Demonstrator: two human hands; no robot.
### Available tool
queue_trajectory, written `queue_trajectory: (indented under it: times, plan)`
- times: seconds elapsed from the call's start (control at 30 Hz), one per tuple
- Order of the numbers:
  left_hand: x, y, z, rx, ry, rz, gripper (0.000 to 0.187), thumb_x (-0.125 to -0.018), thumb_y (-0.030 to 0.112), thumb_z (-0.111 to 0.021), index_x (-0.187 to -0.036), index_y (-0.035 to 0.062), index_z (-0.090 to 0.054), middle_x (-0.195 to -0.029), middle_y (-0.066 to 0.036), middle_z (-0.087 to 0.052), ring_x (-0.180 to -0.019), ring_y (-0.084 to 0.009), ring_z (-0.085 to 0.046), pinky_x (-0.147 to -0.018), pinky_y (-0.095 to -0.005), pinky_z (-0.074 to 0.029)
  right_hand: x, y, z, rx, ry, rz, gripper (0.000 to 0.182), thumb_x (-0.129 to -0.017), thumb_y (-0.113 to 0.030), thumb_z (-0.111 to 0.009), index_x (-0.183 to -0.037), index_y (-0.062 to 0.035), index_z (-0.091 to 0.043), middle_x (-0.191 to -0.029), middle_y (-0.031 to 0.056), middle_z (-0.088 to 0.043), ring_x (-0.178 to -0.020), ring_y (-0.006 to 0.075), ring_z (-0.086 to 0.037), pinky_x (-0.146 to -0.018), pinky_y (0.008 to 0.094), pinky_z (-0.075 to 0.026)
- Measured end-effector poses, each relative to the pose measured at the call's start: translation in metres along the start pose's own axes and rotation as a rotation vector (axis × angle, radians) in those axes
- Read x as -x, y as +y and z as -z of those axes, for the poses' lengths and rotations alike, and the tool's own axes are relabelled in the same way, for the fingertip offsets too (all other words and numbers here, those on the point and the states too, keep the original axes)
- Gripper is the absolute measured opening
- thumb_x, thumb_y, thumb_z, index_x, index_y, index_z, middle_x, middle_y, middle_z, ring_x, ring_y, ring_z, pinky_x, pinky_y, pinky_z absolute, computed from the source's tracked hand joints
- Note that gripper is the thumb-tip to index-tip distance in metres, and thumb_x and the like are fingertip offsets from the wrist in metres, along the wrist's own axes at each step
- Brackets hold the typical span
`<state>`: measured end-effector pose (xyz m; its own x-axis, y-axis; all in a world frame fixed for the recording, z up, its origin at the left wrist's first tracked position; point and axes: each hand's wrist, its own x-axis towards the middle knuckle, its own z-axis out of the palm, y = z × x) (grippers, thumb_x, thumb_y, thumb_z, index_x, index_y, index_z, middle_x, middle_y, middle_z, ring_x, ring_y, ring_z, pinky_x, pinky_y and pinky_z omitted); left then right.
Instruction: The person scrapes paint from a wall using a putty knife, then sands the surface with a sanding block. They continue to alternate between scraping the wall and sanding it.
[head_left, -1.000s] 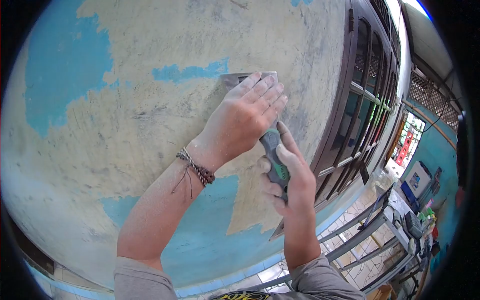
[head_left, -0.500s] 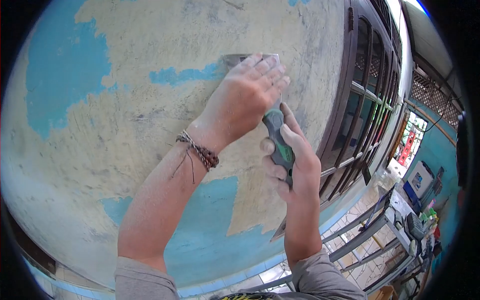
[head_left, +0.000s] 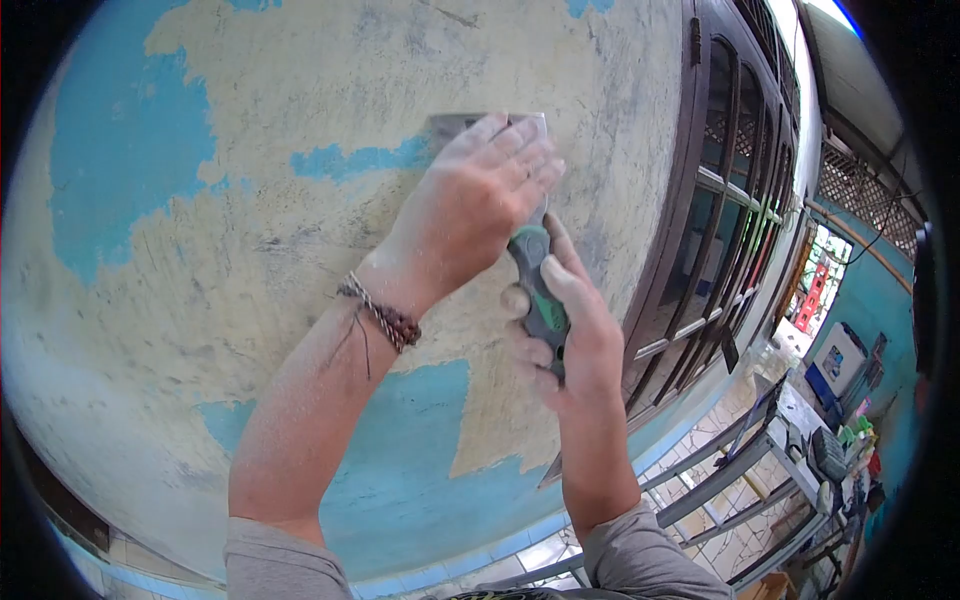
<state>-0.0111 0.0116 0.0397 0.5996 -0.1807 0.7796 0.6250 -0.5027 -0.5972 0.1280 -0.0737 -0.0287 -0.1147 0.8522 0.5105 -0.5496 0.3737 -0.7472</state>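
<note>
Most of the frame is filled by a wall (head_left: 280,215), its cream surface broken by blue paint (head_left: 135,160) at upper left, along a narrow strip left of the centre top, and across a wider area at lower centre. A dark-framed window (head_left: 712,195) is set at the upper right. A table (head_left: 800,410), cluttered with objects (mostly too small to be made out), is seen at the lower right. At upper centre a scraper (head_left: 540,290) is held slanting, its metal blade laid at the wall, just beside the blue strip's right end. Its grey-and-green handle is gripped by the right hand (head_left: 583,325), with the fingers wrapped round. The left hand (head_left: 475,200) is spread flat over the blade, fingers nearly straight and close together; its thumb is hidden. By a braided bracelet (head_left: 385,318) the left wrist is circled.
</note>
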Motion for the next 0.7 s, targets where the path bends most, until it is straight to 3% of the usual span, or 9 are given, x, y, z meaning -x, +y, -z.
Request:
queue_trajectory:
  times: [0.13,0.33,0.53,0.7]
  plan:
    - [0.027,0.018,0.0,0.096,-0.031,-0.008,0.04,-0.088,0.002,-0.055,-0.126,0.007,-0.064,-0.138,-0.01,-0.06,-0.134,-0.0258,-0.051,-0.116,-0.0455,-0.036,0.019,0.021,0.005,-0.007,0.018,-0.058,0.063,-0.101,-0.024,-0.047,-0.158,-0.0143,-0.023,-0.082,0.0046,-0.057,-0.048,0.0075,-0.047,-0.037,0.0192,-0.034]
    - [-0.003,-0.01,0.005,0.03,0.003,-0.01,0.039,-0.089,0.003,-0.055,-0.126,0.0073,-0.064,-0.137,-0.009,-0.06,-0.133,-0.0256,-0.051,-0.116,-0.0453,-0.037,0.0,-0.003,-0.011,0.031,0.04,-0.03,0.064,-0.1,-0.022,-0.043,-0.159,-0.0144,-0.019,-0.079,0.0049,-0.056,-0.045,0.0064,-0.044,-0.035,0.0189,-0.034]
    - [0.036,0.016,0.008,0.132,-0.049,0.012,0.042,-0.088,0.001,-0.054,-0.128,0.008,-0.063,-0.138,-0.009,-0.059,-0.134,-0.026,-0.051,-0.116,-0.0458,-0.037,0.021,0.029,-0.008,0.01,0.071,-0.069,0.065,-0.1,-0.024,-0.044,-0.159,-0.0155,-0.017,-0.078,0.005,-0.056,-0.044,0.0058,-0.043,-0.031,0.0185,-0.031]
    - [0.011,-0.006,0.015,0.041,-0.036,0.002,0.043,-0.089,0.002,-0.054,-0.129,0.0092,-0.062,-0.14,-0.009,-0.058,-0.135,-0.0256,-0.05,-0.116,-0.0454,-0.036,0.008,0.01,-0.02,0.007,0.026,-0.034,0.065,-0.101,-0.024,-0.044,-0.159,-0.015,-0.017,-0.081,0.0052,-0.056,-0.046,0.0069,-0.045,-0.034,0.0189,-0.033]
